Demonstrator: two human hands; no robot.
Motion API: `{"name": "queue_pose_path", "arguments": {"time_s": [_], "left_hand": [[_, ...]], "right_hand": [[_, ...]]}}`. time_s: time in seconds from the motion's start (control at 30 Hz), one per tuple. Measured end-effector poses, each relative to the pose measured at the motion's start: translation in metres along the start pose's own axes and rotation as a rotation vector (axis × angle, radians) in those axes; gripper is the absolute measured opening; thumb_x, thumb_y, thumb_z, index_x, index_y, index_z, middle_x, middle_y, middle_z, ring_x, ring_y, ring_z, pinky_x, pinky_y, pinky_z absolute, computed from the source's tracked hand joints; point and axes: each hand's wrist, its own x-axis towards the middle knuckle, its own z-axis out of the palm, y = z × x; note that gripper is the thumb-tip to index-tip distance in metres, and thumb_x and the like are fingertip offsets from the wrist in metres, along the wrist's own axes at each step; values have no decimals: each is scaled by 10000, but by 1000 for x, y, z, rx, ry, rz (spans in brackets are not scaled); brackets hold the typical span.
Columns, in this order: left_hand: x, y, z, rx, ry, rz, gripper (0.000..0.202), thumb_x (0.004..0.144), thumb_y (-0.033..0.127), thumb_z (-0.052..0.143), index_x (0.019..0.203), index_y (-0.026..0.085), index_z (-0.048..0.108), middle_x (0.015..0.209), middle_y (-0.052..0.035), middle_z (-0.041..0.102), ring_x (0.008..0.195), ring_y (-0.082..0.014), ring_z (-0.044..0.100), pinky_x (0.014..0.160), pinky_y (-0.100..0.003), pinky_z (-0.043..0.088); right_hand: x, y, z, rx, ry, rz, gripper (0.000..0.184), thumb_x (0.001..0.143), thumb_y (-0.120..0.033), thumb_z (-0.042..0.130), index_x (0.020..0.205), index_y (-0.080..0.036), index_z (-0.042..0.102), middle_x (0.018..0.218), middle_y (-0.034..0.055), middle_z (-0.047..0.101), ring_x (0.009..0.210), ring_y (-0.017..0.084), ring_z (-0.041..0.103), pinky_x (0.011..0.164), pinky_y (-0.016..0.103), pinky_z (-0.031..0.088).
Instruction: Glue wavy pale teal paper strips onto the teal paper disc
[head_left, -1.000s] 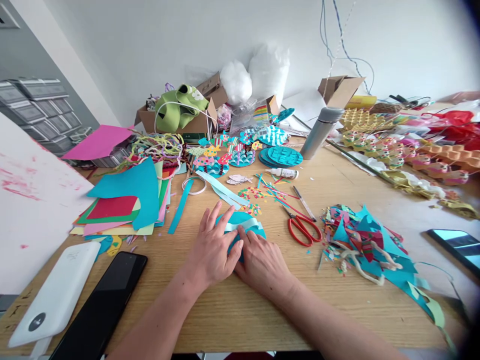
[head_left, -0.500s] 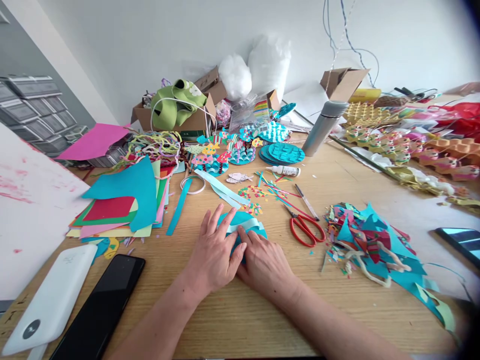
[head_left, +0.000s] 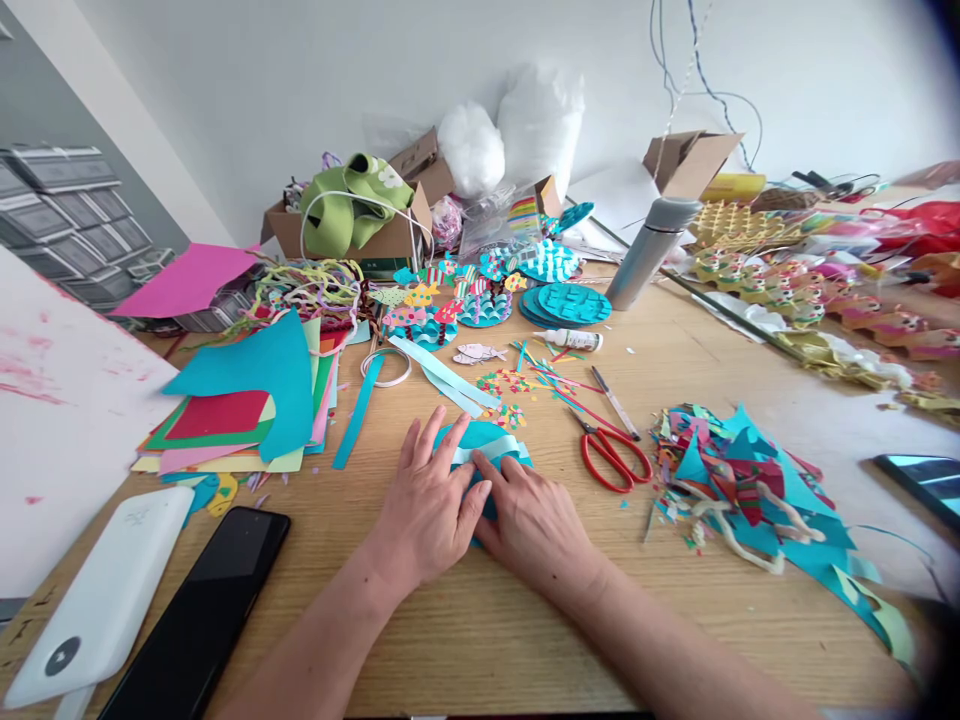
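1. At centre, blue disc, pressed as a second ago.
2. Left hand: fingers wide; right hand: bunched at pale strip, grip unclear.
3. At eleven o'clock, cardboard box topped with green cloth.

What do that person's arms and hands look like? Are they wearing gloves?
No gloves! The left hand and right hand are bare, with no rings or watch visible. No sleeves show on the left forearm or right forearm. Each has a tiny spot near the wrist.
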Motion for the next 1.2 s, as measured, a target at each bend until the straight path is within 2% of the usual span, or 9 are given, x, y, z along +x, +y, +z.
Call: {"name": "queue_pose_path", "arguments": {"time_s": [0.33,0.47,0.6,0.73,0.83,0.9,0.97,1.07,1.2], "left_hand": [[0,0,0,-22,8,-3,340,940,304,397,1085,168,673,1513,-84,343,1426,-338,163,1144,-590,191],[0,-2,-2,-58,25,-2,323,939,297,404,1009,172,694,1497,-91,367,1420,-336,179,1136,-588,206],[1,-15,-7,-153,164,-39,312,947,249,390,1029,186,684,1419,-90,464,1383,-285,270,1119,-518,292],[3,-36,-8,-204,350,-160,271,942,249,424,1007,187,680,1271,-91,581,1277,-246,417,1084,-474,352],[4,-48,-6,-250,396,-199,208,910,254,494,981,177,674,1161,-88,639,1184,-230,503,1045,-441,399],[4,-52,-5,-293,359,-216,184,886,236,529,1000,181,663,1098,-75,667,1125,-220,545,1012,-424,428],[2,-55,-4,-339,256,-239,199,848,224,581,1032,201,653,1065,-55,681,1084,-216,572,980,-412,453],[1,-55,-4,-386,97,-267,331,771,191,664,1097,239,639,1104,-40,667,1096,-223,576,961,-402,470],[2,-51,-5,-380,1,-277,475,701,110,704,1147,255,629,1102,-32,664,1090,-219,582,954,-393,478]], "right_hand": [[0,1,1,-1,1,0,484,912,-440,426,1324,-190,476,1054,118,640,885,244,659,685,308,480],[0,1,0,-20,-3,-2,526,927,-510,383,1337,-190,468,1041,122,640,883,249,660,667,306,472],[0,0,0,-65,-9,14,654,917,-646,263,1347,-196,465,998,128,640,859,252,660,630,301,459],[-1,-1,1,-98,-18,26,762,869,-726,216,1369,-201,450,993,130,635,868,261,652,627,313,462],[-1,0,2,-110,-36,27,784,867,-728,195,1395,-197,427,1007,138,629,888,269,648,641,330,467],[0,0,2,-112,-35,26,783,870,-724,188,1396,-197,428,1006,137,628,896,270,646,650,332,468],[0,0,2,-110,-27,22,771,874,-718,182,1388,-203,435,1000,131,627,889,266,648,649,329,465],[-1,1,2,-111,-14,17,760,874,-720,184,1375,-211,444,985,119,627,877,267,651,635,329,462],[-2,1,3,-109,-1,10,746,878,-715,194,1374,-215,438,977,116,630,877,260,651,629,315,456]]}}
